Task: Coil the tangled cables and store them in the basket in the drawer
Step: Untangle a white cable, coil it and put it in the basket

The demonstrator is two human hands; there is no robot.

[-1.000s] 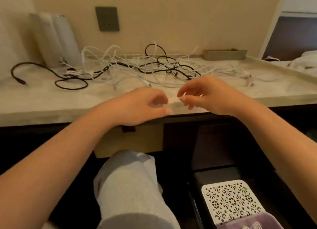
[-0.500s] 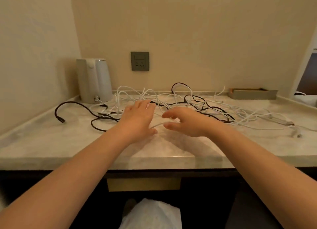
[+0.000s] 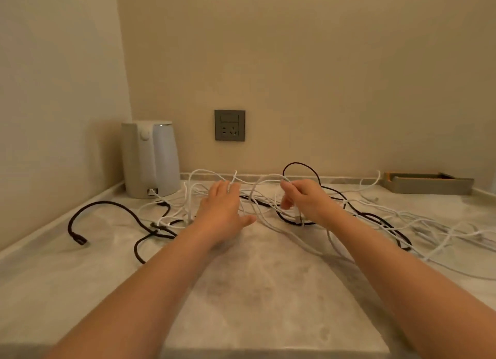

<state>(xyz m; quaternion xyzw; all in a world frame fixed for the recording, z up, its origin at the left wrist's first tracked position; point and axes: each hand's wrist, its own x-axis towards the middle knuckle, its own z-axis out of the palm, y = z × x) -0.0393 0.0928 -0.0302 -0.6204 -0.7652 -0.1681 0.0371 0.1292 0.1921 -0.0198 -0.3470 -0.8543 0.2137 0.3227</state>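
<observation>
A tangle of white cables [image 3: 268,180] and black cables [image 3: 375,219] sprawls over the back of the marble counter [image 3: 268,291]. One black cable [image 3: 107,205] loops out to the left and ends in a plug. My left hand [image 3: 224,211] lies over the left part of the tangle with its fingers straight and touching the white strands. My right hand [image 3: 306,200] has its fingers curled and pinches a white cable that arches up between the two hands. The drawer and the basket are out of view.
A white kettle [image 3: 150,160] stands in the back left corner beside the side wall. A grey wall socket [image 3: 229,125] sits above the cables. A shallow grey tray [image 3: 429,182] rests at the back right.
The view has risen from the open drawer and basket to the counter and wall. Both hands have reached forward from the counter's edge into the tangle, and my right hand has taken a white cable.
</observation>
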